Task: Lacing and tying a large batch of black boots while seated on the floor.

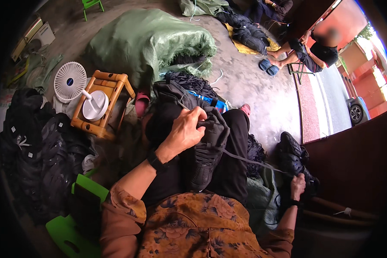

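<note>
A black lace-up shoe (207,161) lies across my lap, its toe pointing toward me. My left hand (185,131) is closed at the shoe's upper, fingers curled over its edge. A thin pale strand sticks up by those fingers; what it is I cannot make out. From the lacing, a long grey shoelace (249,160) runs taut to the right. Far out at that side, my right hand (297,185) is closed round the lace's other end, beside more black shoes (291,155). Another dark shoe-like piece (170,91) rests at my knee.
Black shoes (43,137) are heaped at left, near a bamboo stool (109,79) with a white fan (70,81). A green sack (137,38) lies ahead, dark laces (191,84) beside it. A green plastic chair (69,228) stands lower left. Another person (322,53) sits by the doorway.
</note>
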`<state>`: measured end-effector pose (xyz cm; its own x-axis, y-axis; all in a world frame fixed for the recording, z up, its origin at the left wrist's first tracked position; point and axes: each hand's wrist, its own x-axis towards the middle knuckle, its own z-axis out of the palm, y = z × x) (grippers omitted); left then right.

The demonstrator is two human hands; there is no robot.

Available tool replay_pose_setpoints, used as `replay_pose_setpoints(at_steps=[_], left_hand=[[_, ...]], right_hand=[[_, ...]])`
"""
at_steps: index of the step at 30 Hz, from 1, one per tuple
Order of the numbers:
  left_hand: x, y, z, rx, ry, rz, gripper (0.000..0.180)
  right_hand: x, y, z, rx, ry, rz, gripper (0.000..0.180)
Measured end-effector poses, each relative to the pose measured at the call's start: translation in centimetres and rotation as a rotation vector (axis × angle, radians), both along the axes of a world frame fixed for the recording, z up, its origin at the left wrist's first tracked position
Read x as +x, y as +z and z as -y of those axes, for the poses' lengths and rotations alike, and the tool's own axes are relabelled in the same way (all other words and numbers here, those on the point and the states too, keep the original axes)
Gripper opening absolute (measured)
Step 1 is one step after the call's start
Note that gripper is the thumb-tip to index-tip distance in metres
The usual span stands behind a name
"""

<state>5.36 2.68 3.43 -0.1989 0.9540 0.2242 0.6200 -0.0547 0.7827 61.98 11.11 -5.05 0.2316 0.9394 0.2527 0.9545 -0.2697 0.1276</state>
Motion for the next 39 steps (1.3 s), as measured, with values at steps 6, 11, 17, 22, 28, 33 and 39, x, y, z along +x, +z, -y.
replay_pose_setpoints(at_steps=[6,11,17,22,28,33,39], left_hand=[[-2.0,-0.9,4.9,0.021,0.001,0.256,0.033],[-1.5,-0.1,7.0,-0.054,-0.049,-0.186,0.036],[-4.2,1.3,5.9,0.085,-0.13,-0.11,0.013],[-5.9,0.5,5.5,0.005,-0.149,-0.052,0.01],[-8.2,-1.4,5.5,0.004,-0.114,-0.159,0.012],[-12.0,-0.2,8.0,0.052,-0.021,-0.511,0.007],[-15.8,4.9,13.8,0.121,0.427,-1.005,0.011]], right_hand=[[-24.1,10.0,5.9,-0.249,0.646,-1.203,0.021],[-31.4,10.2,8.7,-1.159,0.215,-2.02,0.035],[-32.5,7.8,8.1,-0.866,-0.076,-2.429,0.037],[-31.5,8.1,5.0,-0.529,0.037,-2.466,0.026],[-29.2,8.8,0.8,-0.52,0.146,-2.263,0.019],[-22.1,6.8,-3.9,-0.326,0.365,-1.965,0.023],[-2.7,4.6,-11.9,-0.019,-0.114,-2.215,0.016]])
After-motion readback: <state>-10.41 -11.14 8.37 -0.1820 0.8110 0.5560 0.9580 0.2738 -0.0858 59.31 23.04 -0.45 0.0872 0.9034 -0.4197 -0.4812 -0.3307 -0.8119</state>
